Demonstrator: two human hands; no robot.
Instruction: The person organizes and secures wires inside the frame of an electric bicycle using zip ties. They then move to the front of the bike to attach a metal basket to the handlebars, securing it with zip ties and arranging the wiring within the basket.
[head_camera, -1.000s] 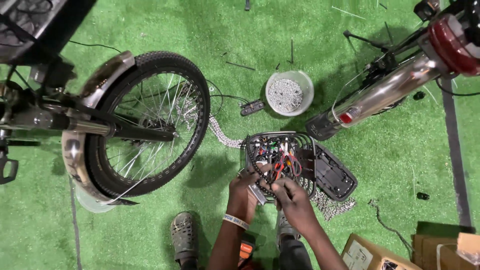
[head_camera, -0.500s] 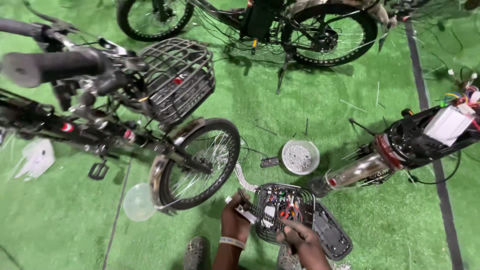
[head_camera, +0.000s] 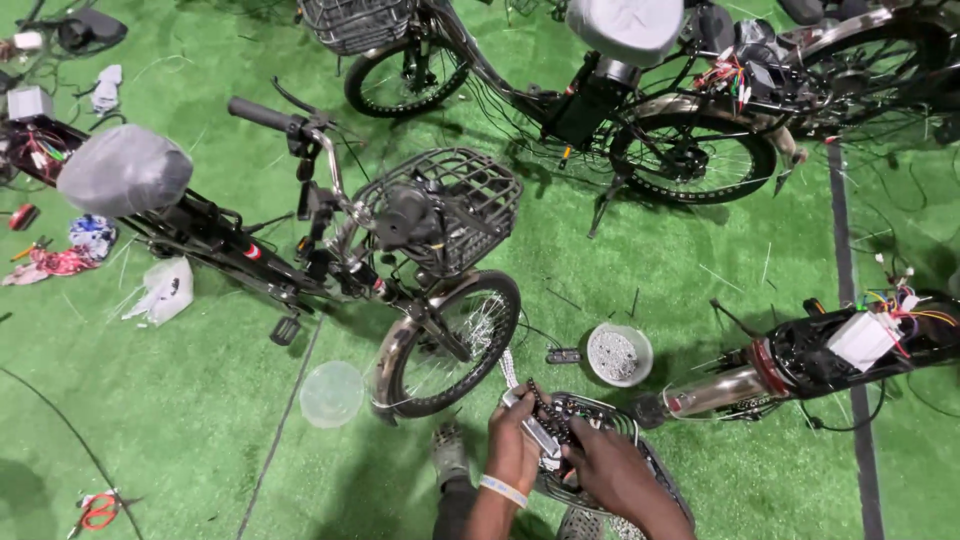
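- Your left hand (head_camera: 515, 447) grips a small grey connector block (head_camera: 527, 424) right over the open controller box (head_camera: 610, 455).
- Right hand (head_camera: 605, 465) pinches wiring beside it; block's long axis runs toward the front wheel (head_camera: 448, 345).

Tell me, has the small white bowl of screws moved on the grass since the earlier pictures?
No. The white bowl lies beside the bicycle's front wheel and above the open black case as before; only the camera moved.

Single head view looks steeply down from standing height; bicycles (head_camera: 400, 250) near, on turf (head_camera: 180, 400).

Open case (head_camera: 600, 440) (wiring under hands)
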